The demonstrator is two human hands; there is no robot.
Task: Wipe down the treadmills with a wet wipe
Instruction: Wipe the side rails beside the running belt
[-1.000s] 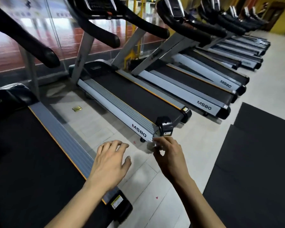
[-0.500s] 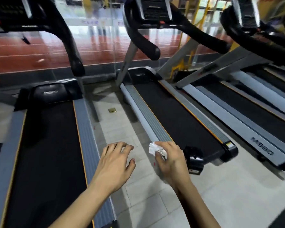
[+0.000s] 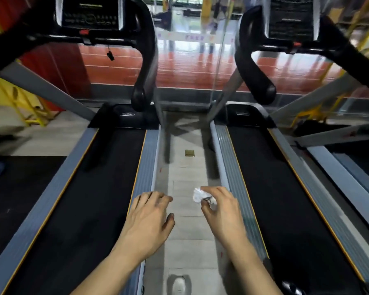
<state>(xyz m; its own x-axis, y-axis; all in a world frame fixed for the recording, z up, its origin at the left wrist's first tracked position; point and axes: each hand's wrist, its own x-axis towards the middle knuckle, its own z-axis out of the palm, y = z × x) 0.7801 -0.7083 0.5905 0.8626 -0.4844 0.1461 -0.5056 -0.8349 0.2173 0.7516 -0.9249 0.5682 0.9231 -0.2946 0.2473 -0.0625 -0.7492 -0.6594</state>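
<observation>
My right hand (image 3: 222,211) pinches the crumpled wet wipe (image 3: 198,194) at its fingertips, above the floor gap; my left hand (image 3: 149,218) is relaxed and holds nothing. I should unfold the wipe first, then press it flat on the side rail (image 3: 232,167) just right of my right hand.

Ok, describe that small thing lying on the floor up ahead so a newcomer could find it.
Two treadmills flank a strip of tiled floor. On it, beyond both hands, lies a small gold plate. It is the only flat, shiny, rectangular thing there, unlike the crumpled white wipe.
</observation>
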